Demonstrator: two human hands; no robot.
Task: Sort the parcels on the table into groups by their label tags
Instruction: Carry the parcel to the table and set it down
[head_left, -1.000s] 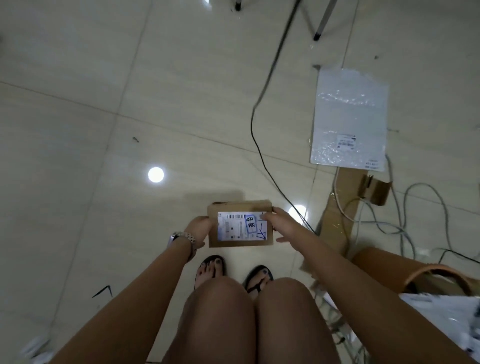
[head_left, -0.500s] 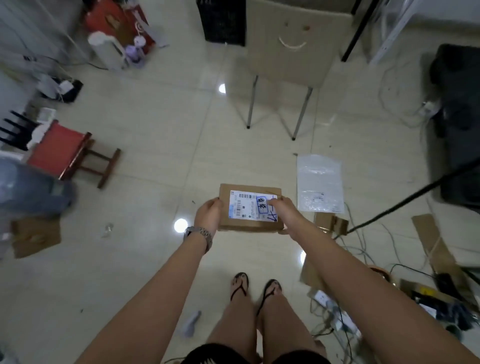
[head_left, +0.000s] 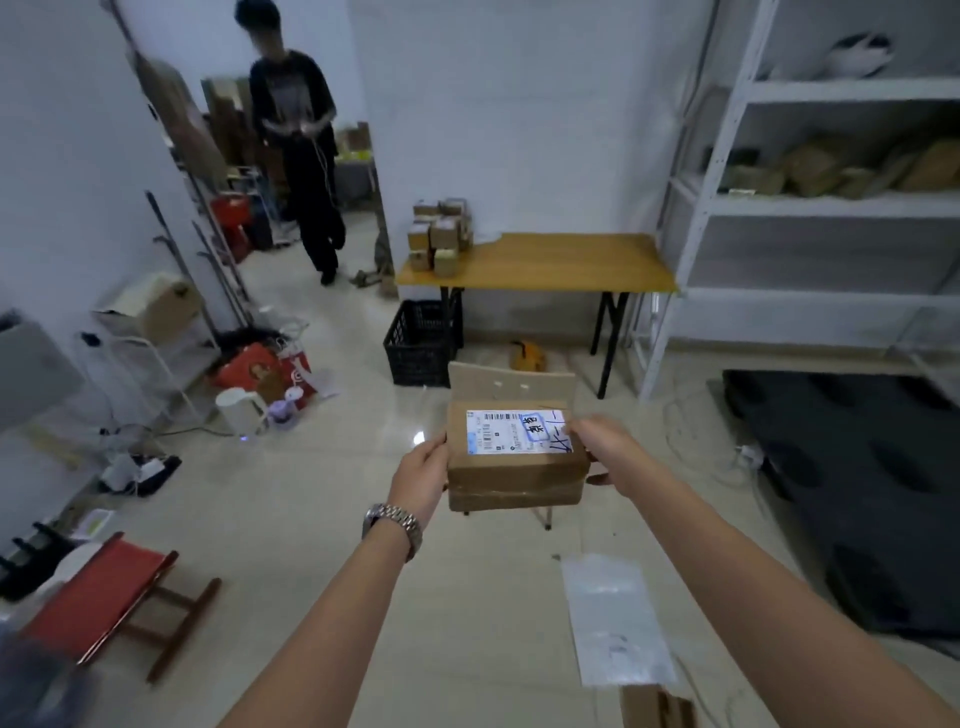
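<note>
Shelves (head_left: 831, 205) hold brown parcels (head_left: 815, 169); left hand (head_left: 422, 475) and right hand (head_left: 605, 449) grip box (head_left: 511, 478).

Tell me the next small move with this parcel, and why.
Probably walk the cardboard parcel toward the wooden table: left hand and right hand hold it in the air, label up, and stacked boxes sit at the table's left end.
</note>
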